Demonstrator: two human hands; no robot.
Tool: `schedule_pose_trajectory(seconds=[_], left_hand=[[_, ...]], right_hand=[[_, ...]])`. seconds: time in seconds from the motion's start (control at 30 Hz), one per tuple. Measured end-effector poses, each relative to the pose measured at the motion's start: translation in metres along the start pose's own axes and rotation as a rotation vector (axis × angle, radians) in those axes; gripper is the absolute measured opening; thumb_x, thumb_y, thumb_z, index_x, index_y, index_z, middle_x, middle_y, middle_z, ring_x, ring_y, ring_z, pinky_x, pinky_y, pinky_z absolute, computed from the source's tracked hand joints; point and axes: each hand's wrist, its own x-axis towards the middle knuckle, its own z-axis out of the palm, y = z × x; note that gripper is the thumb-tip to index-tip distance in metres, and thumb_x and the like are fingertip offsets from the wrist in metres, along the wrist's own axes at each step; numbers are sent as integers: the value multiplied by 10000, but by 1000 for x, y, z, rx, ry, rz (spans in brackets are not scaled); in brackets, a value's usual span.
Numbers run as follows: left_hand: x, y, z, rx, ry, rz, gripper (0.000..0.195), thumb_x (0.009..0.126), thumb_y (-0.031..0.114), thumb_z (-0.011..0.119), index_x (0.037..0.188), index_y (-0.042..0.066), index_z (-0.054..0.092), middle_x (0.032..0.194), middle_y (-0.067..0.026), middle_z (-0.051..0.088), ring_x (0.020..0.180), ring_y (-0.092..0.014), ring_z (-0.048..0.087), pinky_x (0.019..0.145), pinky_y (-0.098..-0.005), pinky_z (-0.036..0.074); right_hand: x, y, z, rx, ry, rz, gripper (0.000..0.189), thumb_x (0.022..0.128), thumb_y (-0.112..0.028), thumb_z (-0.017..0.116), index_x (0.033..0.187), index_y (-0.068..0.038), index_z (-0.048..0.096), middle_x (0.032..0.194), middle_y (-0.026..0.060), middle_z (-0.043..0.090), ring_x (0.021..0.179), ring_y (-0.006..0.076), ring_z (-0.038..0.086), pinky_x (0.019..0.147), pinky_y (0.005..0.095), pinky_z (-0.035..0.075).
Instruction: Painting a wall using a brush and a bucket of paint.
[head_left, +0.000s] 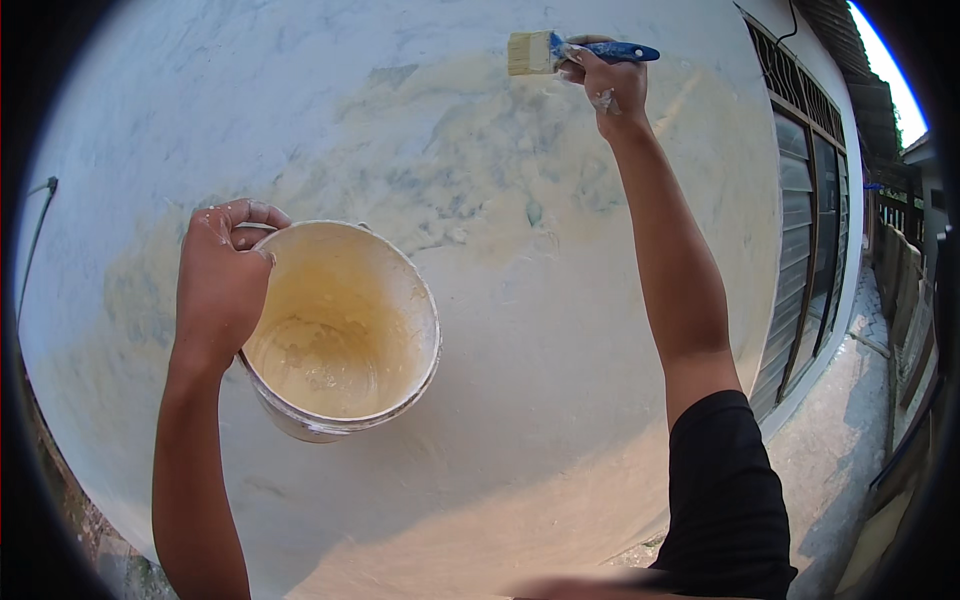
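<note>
My left hand (229, 277), spotted with pale paint, grips the rim of a white plastic bucket (431, 330) at its upper left. The bucket tilts so that its inside shows, with cream-yellow paint on the walls and a little at the bottom. High up, my right hand (607, 79) holds a flat paintbrush (534, 52) by its blue handle, bristles pointing left. The bristles are at or close to the wall; contact cannot be told. The plastered wall (510, 330) carries a cream coat lower down and a whitish-blue, blotchy surface above.
A window with louvres and a metal grille (799, 225) is set in the wall at the right. Beyond it a concrete path (825, 442) runs beside a fence (900, 255). A thin pipe or hose (34, 247) hangs at the far left.
</note>
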Motion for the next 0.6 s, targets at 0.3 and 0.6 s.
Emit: schedule_pose_trajectory(seconds=[0.3, 0.6], left_hand=[[-6, -7, -3, -28, 48, 9, 315, 777, -99, 519, 1046, -59, 678, 948, -180, 754, 819, -201, 726, 769, -316, 555], [-2, -2, 2, -47, 15, -10, 319, 773, -99, 511, 1042, -60, 676, 934, -174, 754, 811, -191, 722, 758, -320, 554]], right_hand=[[-10, -15, 12, -14, -19, -98, 123, 895, 0, 677, 986, 19, 759, 884, 108, 758, 788, 192, 755, 657, 297, 630], [-10, -3, -1, 57, 62, -96, 95, 846, -35, 713, 914, -31, 780, 790, 77, 752, 690, 188, 734, 633, 304, 592]])
